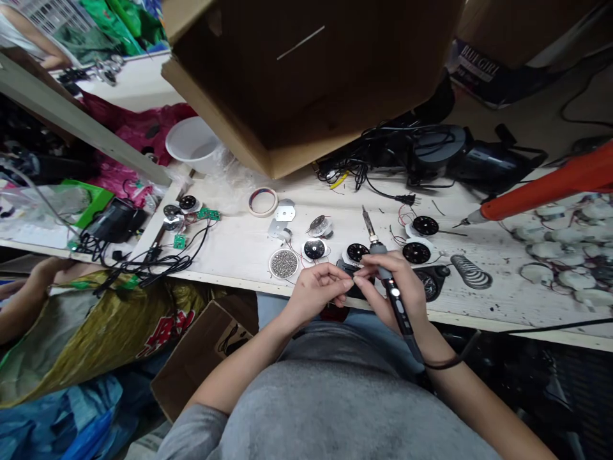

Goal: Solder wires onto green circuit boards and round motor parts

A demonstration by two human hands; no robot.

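My right hand (398, 287) is closed around a black soldering iron (383, 268), its metal tip pointing away from me over the white bench (239, 249). My left hand (317, 291) is curled, fingertips pinched against a small dark part at the bench's near edge, touching the fingers of my right hand. Round black-and-white disc parts (315, 249) with thin wires lie just beyond my hands. A round tin of metal wool (284, 263) sits to the left of them.
A large brown cardboard box (306, 76) overhangs the bench. Behind lie a tape roll (263, 201), a white bowl (191, 142), black cables and a plug (407, 199), an orange tool (546, 188), a coil stand (472, 271), green circuit boards (208, 214). Another person's arm (23, 300) is at left.
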